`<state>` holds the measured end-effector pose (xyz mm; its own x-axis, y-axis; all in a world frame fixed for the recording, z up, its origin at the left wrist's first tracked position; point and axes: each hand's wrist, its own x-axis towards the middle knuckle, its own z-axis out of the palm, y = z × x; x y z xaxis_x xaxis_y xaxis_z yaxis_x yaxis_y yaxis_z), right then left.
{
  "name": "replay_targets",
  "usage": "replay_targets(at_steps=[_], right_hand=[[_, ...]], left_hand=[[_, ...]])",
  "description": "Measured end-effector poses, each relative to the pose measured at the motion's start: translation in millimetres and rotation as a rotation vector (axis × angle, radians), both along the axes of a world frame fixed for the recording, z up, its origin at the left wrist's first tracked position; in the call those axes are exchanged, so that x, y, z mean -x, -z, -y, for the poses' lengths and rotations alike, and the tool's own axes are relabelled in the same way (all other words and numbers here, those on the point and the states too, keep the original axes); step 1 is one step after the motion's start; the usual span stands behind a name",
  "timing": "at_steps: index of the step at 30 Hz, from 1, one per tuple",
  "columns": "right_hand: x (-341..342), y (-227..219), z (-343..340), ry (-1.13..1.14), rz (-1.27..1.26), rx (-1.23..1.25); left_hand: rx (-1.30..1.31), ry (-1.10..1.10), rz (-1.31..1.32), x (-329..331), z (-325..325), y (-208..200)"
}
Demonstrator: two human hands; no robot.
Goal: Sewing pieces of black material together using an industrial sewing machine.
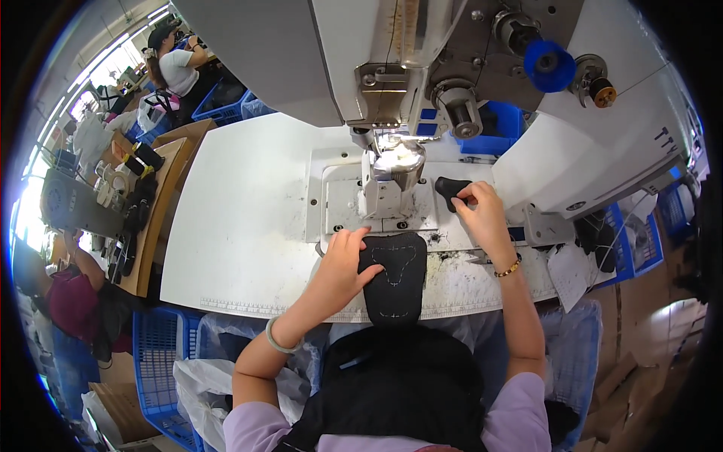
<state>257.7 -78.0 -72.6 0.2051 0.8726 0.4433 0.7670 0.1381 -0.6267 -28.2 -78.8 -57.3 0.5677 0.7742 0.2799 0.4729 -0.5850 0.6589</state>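
Observation:
A black padded fabric piece (407, 282) with white dashed marking lines lies at the front edge of the sewing table, in front of the machine. Its left edge is gripped by my left hand (343, 265), the thumb lying on top of the piece. Further right and farther back, my right hand (483, 214) pinches a small black fabric piece (446, 185) between thumb and fingers, close to the table surface. Between and behind my hands stands the sewing machine's needle head (392, 173), lit by a lamp.
Thread snips (482, 261) lie below my right hand. The white sewing table (241, 226) has a ruler strip along its front. Blue baskets (162, 377) stand in front and at the sides. A co-worker (179, 64) sits at the far left, another person (75, 294) nearer left.

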Motion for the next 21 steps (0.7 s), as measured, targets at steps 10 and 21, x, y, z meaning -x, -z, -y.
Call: replay_targets(at_steps=[10, 21], right_hand=[[45.5, -34.4, 19.8, 0.082, 0.270, -0.381], [135.6, -1.9, 75.4, -0.180, 0.264, -0.153]], left_hand=[[-0.015, 0.095, -0.124, -1.2, -15.5, -12.6], [-0.231, 0.033, -0.180, -4.9, 3.8, -16.1]])
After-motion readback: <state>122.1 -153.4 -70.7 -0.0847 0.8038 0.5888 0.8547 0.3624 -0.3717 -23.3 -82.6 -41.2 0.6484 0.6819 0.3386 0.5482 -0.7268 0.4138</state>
